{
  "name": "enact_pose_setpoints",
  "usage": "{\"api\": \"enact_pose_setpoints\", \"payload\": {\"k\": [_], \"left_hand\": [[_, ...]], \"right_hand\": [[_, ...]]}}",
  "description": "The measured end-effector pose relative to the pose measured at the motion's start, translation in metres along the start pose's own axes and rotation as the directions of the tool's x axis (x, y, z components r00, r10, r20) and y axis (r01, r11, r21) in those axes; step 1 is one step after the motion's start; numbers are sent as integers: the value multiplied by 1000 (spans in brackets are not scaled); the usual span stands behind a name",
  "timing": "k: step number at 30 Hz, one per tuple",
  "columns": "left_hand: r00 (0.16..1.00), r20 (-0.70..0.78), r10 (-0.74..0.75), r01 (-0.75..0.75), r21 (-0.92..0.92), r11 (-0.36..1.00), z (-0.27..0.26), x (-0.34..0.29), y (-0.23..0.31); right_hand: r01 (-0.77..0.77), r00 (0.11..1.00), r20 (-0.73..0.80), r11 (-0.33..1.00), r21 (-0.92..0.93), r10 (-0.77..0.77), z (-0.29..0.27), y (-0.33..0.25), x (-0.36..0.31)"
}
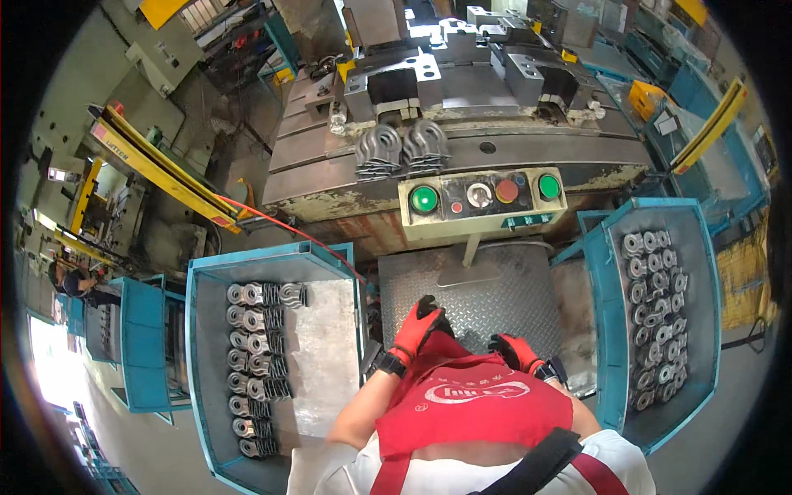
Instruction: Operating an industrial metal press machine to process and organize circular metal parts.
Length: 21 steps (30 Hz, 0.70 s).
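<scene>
My left hand [417, 327], in a red glove with black fingers, is beside the upper left edge of my red apron [470, 404]. Its fingers are loosely bent and apart, and no part shows in them. On the apron's other side is my right hand [516, 351], gloved alike, its fingers slightly curled and partly hidden; I see nothing held there. Ahead of both hands stands a control box [458, 227] with green buttons and a red one. Two stacks of looped metal parts, a left stack [379, 153] and a right stack [426, 148], rest on the press bed's front edge.
A blue-rimmed bin [326, 355] on my left holds rows of ring-ended metal parts [256, 363]. Another blue bin [610, 330] at right holds more. Behind the control box is the press bed [544, 153] with steel dies. Yellow bars [165, 169] flank it; a checkered plate [520, 289] covers the floor.
</scene>
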<state>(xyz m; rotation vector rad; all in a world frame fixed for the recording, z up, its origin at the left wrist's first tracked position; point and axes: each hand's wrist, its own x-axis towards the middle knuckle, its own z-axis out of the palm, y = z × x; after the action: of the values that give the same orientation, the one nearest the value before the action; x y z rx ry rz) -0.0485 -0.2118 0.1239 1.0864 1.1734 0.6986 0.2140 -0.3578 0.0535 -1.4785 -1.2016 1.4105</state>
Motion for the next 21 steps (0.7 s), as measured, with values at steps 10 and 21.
{"api": "enact_pose_setpoints", "payload": {"k": [10, 21], "left_hand": [[975, -99, 199, -204, -43, 978, -13, 157, 102], [952, -208, 223, -91, 504, 859, -1, 255, 186]], "right_hand": [[-125, 962, -126, 804, 582, 241, -62, -128, 219], [89, 926, -372, 927, 364, 58, -96, -202, 396]]}}
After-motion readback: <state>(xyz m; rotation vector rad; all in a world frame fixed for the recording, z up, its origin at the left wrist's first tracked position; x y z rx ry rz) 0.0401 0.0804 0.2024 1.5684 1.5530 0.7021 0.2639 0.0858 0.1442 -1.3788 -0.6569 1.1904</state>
